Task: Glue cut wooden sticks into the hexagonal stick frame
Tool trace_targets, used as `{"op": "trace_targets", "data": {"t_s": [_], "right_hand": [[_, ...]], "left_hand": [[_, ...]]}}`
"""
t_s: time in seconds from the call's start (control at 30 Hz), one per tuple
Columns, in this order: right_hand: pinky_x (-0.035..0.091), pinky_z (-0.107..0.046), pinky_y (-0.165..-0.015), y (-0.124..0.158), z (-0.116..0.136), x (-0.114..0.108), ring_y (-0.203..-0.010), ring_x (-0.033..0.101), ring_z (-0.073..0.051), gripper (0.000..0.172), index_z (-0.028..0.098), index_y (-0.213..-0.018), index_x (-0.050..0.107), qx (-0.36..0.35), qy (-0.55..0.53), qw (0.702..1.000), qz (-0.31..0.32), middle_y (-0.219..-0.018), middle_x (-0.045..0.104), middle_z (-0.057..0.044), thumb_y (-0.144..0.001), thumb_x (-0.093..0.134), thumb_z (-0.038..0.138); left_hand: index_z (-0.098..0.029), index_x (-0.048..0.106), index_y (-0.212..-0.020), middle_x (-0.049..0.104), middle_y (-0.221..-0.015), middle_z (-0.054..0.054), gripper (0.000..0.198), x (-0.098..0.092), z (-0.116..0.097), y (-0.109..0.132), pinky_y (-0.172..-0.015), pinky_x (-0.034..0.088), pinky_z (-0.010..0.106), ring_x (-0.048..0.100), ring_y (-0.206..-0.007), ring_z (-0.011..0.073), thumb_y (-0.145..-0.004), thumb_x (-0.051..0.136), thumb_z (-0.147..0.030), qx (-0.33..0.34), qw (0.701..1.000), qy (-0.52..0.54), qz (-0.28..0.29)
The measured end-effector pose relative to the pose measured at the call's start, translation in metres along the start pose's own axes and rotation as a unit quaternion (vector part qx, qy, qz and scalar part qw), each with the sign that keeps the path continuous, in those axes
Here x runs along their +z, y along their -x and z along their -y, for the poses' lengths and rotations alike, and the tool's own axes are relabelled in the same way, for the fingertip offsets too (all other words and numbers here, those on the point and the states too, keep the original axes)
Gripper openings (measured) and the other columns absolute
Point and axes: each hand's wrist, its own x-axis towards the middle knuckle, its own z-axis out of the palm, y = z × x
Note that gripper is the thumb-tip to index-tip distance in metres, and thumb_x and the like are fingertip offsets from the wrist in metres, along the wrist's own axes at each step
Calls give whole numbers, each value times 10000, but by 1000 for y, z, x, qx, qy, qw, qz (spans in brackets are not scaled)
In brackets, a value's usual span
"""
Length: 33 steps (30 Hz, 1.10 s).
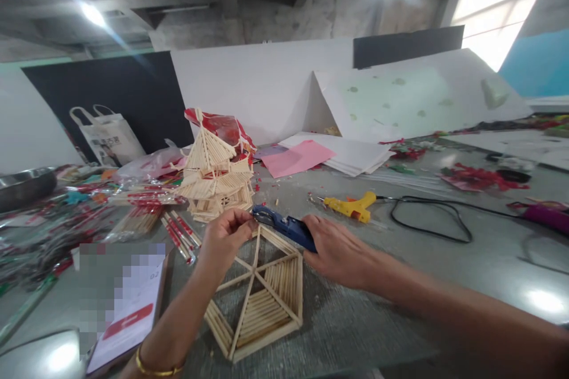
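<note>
Head view: a hexagonal stick frame (262,293) is seen lying flat on the grey desk (400,284), close to the near edge, its six wedges partly filled with rows of thin sticks. The left hand (224,234) is placed at the frame's far corner, its grip pinched shut on the stick ends there; a gold bangle (157,367) is worn on that wrist. The right hand (338,251) is laid just right of the same corner, its grip closed around the handles of a blue cutter (284,225), whose nose is pointed left and meets the left fingertips at the frame's corner. Whether a stick is caught in the cutter's nose cannot be told. Just behind the hands a tiered tower of sticks (216,174) is stood upright. A yellow glue gun (353,206) is laid on the desk beyond the right hand, with a black cable (435,219) trailed to its right. Bundles of red-banded sticks (180,231) are scattered left of the left hand, and a phone (128,314) is laid near the left forearm. A pink sheet (297,158) is seen farther back.
</note>
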Motion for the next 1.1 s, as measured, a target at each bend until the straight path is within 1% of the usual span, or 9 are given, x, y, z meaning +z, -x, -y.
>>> {"op": "trace_targets", "data": {"t_s": [0.17,0.33,0.57,0.73,0.83,0.97,1.1], "right_hand": [[327,-287,-657,1,2,-1,-734,558,-196,205,133,-899,511,6,2,1000,2,-841,608,-94,-787,442,290],[296,-279,-591,1,1,1,-694,568,-189,208,148,-867,508,12,-14,1000,10,-805,626,-88,-803,452,338],[270,-271,-555,0,0,5,-648,566,-171,254,153,-865,516,14,-19,1000,7,-778,637,-84,-816,452,394],[270,-263,-551,-1,-1,6,-647,566,-168,266,154,-873,518,15,-11,1000,10,-769,633,-81,-824,427,398],[268,-265,-551,-1,0,7,-634,562,-167,242,154,-868,515,6,-12,1000,12,-761,628,-79,-814,435,376],[269,-263,-559,0,2,8,-634,562,-163,179,155,-865,504,-4,-17,1000,14,-756,624,-66,-789,446,306],[276,-266,-566,0,4,8,-648,565,-170,192,148,-872,504,-2,-20,1000,13,-782,627,-77,-791,430,305]], "left_hand": [[-155,551,-764,544,-646,-56,212,1,3,-1,-574,384,171,482,-588,63,-670,678,-296,15,1000,23,-8],[-155,532,-755,535,-633,-57,203,2,1,-1,-554,376,167,479,-572,60,-656,676,-257,16,1000,11,-20],[-160,531,-751,553,-643,-48,207,3,-1,-1,-571,401,188,511,-586,76,-634,679,-246,23,999,2,-29],[-161,520,-778,554,-660,-49,224,4,1,-1,-569,406,180,512,-592,71,-635,677,-234,28,999,2,-36],[-168,507,-815,554,-686,-48,251,5,2,0,-573,407,179,512,-602,70,-647,676,-247,42,997,-7,-57],[-179,496,-806,562,-684,-45,260,8,0,1,-588,413,194,524,-610,84,-630,674,-246,56,994,-25,-86],[-186,487,-797,570,-681,-42,254,8,0,1,-604,421,206,536,-625,94,-628,668,-239,69,993,-29,-95]]}}
